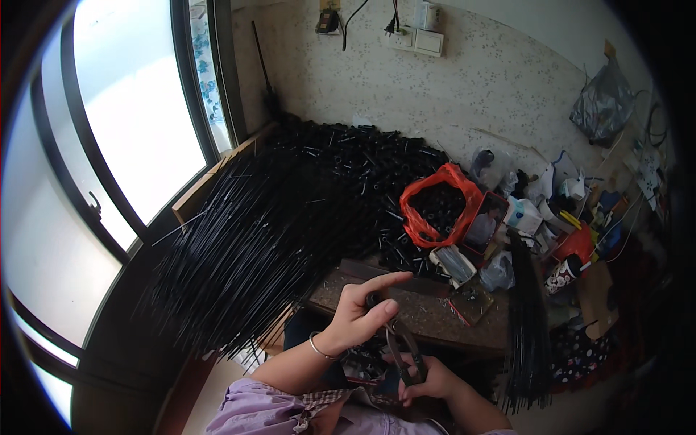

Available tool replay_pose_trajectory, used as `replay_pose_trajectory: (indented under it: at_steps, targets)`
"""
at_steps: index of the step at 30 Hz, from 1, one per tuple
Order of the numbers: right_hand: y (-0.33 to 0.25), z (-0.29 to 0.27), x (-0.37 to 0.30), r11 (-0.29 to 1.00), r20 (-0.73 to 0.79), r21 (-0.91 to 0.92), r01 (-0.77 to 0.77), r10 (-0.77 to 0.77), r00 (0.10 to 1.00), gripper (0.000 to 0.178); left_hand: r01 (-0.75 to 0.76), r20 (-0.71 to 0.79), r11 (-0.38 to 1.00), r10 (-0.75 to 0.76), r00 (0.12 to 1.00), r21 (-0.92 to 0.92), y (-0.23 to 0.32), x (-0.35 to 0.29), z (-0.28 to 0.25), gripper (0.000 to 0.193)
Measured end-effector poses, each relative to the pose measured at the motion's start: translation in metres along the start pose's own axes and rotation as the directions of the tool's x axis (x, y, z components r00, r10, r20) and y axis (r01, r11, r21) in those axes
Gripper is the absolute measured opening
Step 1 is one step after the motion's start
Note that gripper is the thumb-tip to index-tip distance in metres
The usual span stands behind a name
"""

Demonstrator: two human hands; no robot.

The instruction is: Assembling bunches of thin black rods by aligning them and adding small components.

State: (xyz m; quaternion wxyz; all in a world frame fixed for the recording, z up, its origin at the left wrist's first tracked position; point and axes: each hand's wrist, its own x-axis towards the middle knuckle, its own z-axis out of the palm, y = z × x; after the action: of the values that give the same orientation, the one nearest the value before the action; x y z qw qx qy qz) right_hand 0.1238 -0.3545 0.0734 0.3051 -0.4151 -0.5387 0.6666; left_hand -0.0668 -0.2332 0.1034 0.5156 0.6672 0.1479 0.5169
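My left hand is raised over the front edge of the workbench, a bangle on its wrist. Its index finger points out to the right, while the other fingers curl round a small black cylindrical piece that shows between thumb and index finger. Just below and to the right, my right hand grips the handles of a pair of pliers. The pliers' jaws point up toward the left thumb, close to the black piece. Whether they touch it, I cannot tell.
Long thin black rods cover the bench's left side, their ends overhanging the front. Behind lies a heap of short black tubes. A red plastic bag holds more tubes, beside a phone. Another rod bundle hangs at right, near a patterned cup.
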Motion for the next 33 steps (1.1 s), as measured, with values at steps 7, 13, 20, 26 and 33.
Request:
replay_pose_trajectory:
  at_steps: [7,13,20,26,33]
  targets:
    - [-0.035,-0.006,-0.002,0.517,-0.249,-0.845,0.135,-0.603,0.758,0.027,0.075,-0.118,0.993,-0.086,0.989,-0.094,0.01,-0.007,-0.01,0.035]
    - [0.037,-0.022,-0.006,0.779,0.402,0.583,-0.231,-0.03,0.915,0.023,0.082,0.038,0.987,-0.078,0.996,-0.141,0.011,0.01,0.011,0.044]
    - [-0.027,-0.001,-0.009,0.761,-0.261,-0.635,0.13,-0.37,0.892,0.021,-0.118,-0.047,0.988,0.123,0.991,0.097,0.0,0.003,-0.008,0.067]
    - [0.002,-0.006,-0.006,0.982,0.05,0.156,-0.105,0.098,0.994,0.023,-0.061,0.059,0.998,0.062,0.996,-0.009,-0.007,0.012,0.007,0.071]
    - [-0.006,0.006,0.009,0.624,-0.355,-0.769,0.141,-0.6,0.717,0.029,-0.109,-0.003,0.994,0.109,0.994,0.025,-0.01,0.009,0.004,0.063]
